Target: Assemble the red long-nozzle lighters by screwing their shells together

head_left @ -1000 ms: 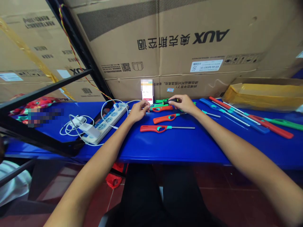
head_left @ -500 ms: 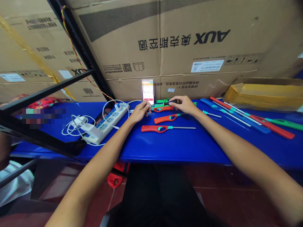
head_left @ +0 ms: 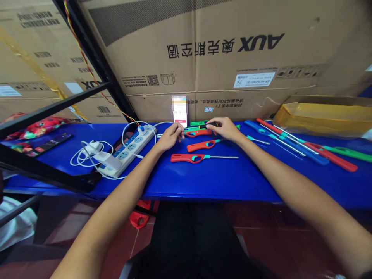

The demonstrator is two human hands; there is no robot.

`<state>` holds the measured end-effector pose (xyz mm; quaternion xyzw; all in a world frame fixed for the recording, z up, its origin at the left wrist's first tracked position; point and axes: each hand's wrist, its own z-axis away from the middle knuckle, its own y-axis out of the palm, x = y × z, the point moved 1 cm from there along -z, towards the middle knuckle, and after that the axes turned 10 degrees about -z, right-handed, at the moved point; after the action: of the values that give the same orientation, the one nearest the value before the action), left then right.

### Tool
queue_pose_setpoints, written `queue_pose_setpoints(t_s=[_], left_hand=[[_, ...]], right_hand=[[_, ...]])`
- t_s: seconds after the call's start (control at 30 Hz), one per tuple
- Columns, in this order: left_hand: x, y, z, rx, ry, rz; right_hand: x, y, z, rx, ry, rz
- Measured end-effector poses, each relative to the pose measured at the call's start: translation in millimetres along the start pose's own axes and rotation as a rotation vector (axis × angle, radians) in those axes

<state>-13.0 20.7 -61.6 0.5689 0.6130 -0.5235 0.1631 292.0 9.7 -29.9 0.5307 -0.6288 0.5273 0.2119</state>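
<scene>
My right hand (head_left: 224,128) is closed around the black and yellow handle of a screwdriver (head_left: 205,125), whose thin shaft points left. At the shaft's far end, my left hand (head_left: 171,136) has its fingers pinched together; what they hold is too small to make out. Just under the hands lies an orange lighter (head_left: 199,133), partly covered. Closer to me lie a second orange lighter (head_left: 201,145), its tube running behind my right wrist, and a red lighter (head_left: 186,157) with its metal tube pointing right. A green lighter piece (head_left: 198,123) sits behind the screwdriver.
A lit phone (head_left: 180,116) leans against the large carton (head_left: 221,23). On the left are a power strip (head_left: 132,149) with white cables and a black metal frame (head_left: 78,181). Several long lighters, one of them blue (head_left: 318,158), lie right, before a taped box (head_left: 316,116).
The whole view has shifted slightly, and more of the table's left side with a dark remote-like object shows. Both hands keep nearly the same pose around the screwdriver.
</scene>
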Motion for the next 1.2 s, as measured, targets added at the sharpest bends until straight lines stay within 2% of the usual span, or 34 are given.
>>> queue_pose_setpoints(t_s=[0.23,0.43,0.73,1.2], left_hand=[[-5.2,-1.6,1.9,-0.005,-0.040,-0.100],[-8.7,-5.6,3.5,-0.003,0.014,-0.212],[-1.8,-6.5,1.6,0.043,0.006,-0.097],[-3.2,-6.4,2.3,0.022,0.028,-0.206]], right_hand=[[3.1,0.7,-0.8,0.009,-0.018,0.000],[7.2,-0.8,-1.3,-0.012,-0.067,0.037],[6.6,-0.4,0.2,-0.030,-0.066,0.086],[3.7,-1.3,-0.6,-0.009,-0.050,0.084]])
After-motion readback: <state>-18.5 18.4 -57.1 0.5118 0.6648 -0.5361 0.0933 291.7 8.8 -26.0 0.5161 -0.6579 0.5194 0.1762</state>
